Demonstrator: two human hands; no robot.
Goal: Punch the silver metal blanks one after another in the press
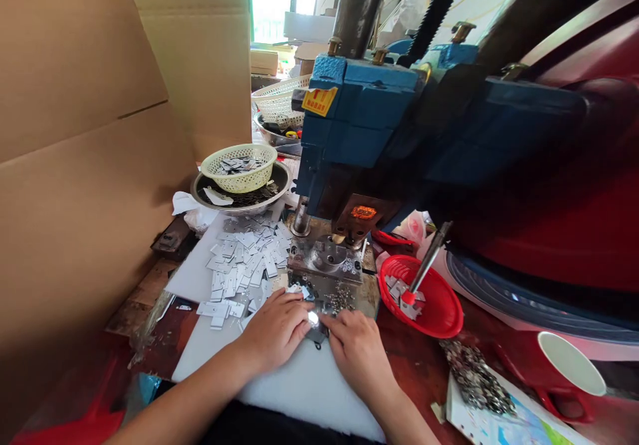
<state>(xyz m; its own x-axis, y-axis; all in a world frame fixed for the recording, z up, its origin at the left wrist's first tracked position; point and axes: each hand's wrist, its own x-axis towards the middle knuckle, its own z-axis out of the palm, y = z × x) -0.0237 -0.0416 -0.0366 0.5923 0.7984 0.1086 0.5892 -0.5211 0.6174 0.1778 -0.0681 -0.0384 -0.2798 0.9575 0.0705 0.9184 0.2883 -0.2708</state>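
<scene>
My left hand [276,330] and my right hand [355,345] meet on a white foam sheet [299,385] in front of a blue press machine [379,119]. Both pinch a small shiny metal piece [313,318] between their fingertips. Just beyond them lies the press die plate [327,259] with small round parts scattered on it. A pile of flat silver metal pieces [244,259] lies on the sheet to the left of my left hand.
A red dish [439,312] with a few pieces and a red-tipped rod stands at right. A cream basket [239,165] of pieces sits in a metal bowl behind. Cardboard walls the left. A white cup [572,363] and loose parts lie at right.
</scene>
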